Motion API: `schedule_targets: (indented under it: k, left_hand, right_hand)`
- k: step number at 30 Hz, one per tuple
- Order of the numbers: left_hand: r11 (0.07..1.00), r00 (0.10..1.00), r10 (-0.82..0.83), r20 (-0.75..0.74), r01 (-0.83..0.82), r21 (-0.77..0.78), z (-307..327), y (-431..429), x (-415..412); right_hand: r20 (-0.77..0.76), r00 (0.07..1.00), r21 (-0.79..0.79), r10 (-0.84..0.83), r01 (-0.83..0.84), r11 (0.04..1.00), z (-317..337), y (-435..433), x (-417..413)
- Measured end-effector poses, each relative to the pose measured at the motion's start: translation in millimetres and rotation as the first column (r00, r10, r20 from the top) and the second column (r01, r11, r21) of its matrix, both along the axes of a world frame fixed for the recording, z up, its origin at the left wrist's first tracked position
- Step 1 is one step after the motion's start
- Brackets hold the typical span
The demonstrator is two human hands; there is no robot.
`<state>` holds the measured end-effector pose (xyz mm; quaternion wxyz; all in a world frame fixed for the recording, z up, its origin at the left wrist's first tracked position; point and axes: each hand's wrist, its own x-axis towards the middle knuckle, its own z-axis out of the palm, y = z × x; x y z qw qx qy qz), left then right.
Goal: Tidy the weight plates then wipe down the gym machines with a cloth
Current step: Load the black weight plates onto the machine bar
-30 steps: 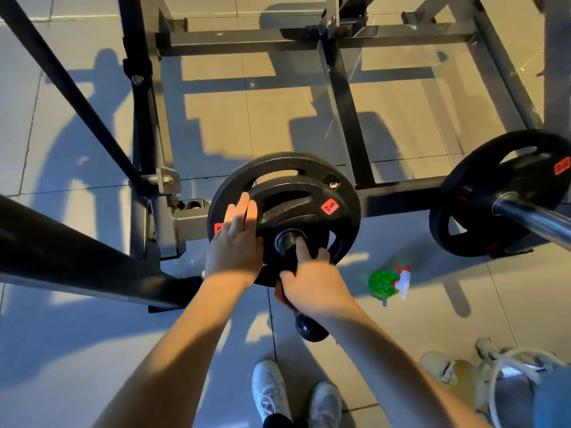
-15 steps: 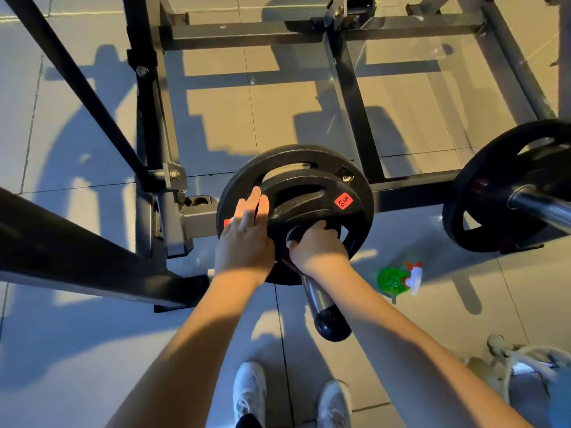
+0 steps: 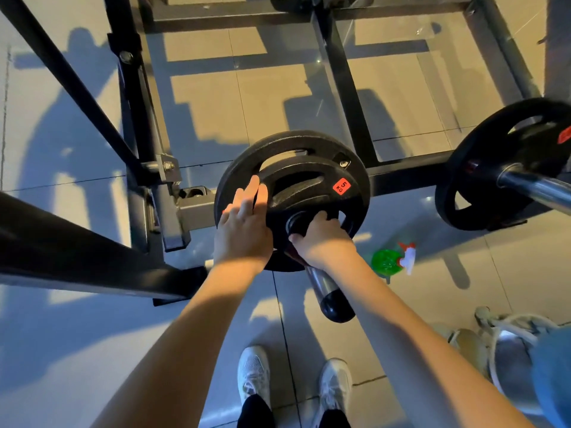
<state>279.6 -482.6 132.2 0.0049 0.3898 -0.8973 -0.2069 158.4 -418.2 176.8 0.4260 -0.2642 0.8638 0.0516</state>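
OK, 5 kg plate (image 3: 304,193) sits on the peg (image 3: 329,291). L hand (image 3: 244,225) presses flat on it left of peg, fingers straight; R hand (image 3: 324,237) grips its hub, fingers curled, at peg.

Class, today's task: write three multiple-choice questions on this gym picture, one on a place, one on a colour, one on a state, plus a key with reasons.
1. Where is the green spray bottle?
A. on the floor
B. on a barbell
C. in a hand

2. What colour is the label on the 5 kg plate?
A. blue
B. red
C. white

3. How is the left hand held?
A. clenched fist
B. round the bottle
C. flat, fingers straight

Key: 1 A, it lies on the floor beside the plate; 2 B, the label is red; 3 C, its fingers are straight.
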Motion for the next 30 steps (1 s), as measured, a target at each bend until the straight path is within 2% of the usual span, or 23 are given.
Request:
schedule_targets:
  k: [7, 10, 12, 15, 19, 21, 25, 30]
  left_hand:
    - [0.995, 0.996, 0.079, 0.035, -0.081, 0.062, 2.2, 5.9, -5.2]
    - [0.995, 0.996, 0.078, 0.036, -0.081, 0.067, 1.6, 5.2, -5.4]
    - [0.995, 0.998, 0.061, 0.031, -0.063, 0.073, 1.6, 3.7, -3.9]
    - [0.996, 0.998, 0.038, 0.048, -0.042, 0.079, 1.7, 0.3, -1.0]
    - [0.997, 0.999, 0.015, 0.040, -0.018, 0.080, 3.3, 0.4, 0.2]
    - [0.996, 1.000, 0.016, 0.015, -0.018, 0.083, 2.4, 0.4, 0.6]
    - [0.996, 1.000, 0.011, -0.010, -0.011, 0.083, -1.0, -1.3, 2.4]
    - [0.996, 0.998, 0.046, -0.037, -0.043, 0.078, -1.3, 3.1, 0.9]
  right_hand:
    - [-0.070, 0.994, 0.006, 0.078, -0.078, 0.997, 38.0, 54.5, 21.6]
    - [-0.220, 0.953, 0.067, 0.206, -0.196, 0.978, 14.9, 26.6, 24.8]
    - [-0.265, 0.922, 0.120, 0.283, -0.260, 0.958, -5.2, 5.0, 24.7]
    - [-0.297, 0.919, 0.132, 0.259, -0.229, 0.964, -26.3, -3.2, 26.1]
    - [-0.487, 0.805, 0.217, 0.340, -0.265, 0.939, -31.6, 12.6, 39.8]
    - [-0.438, 0.852, 0.194, 0.286, -0.221, 0.956, -33.1, 4.2, 35.6]
    - [-0.269, 0.963, -0.008, 0.002, -0.005, 1.000, -33.5, -18.0, 12.5]
    - [-0.111, 0.985, -0.061, -0.132, 0.126, 0.990, -15.7, 4.0, 4.0]
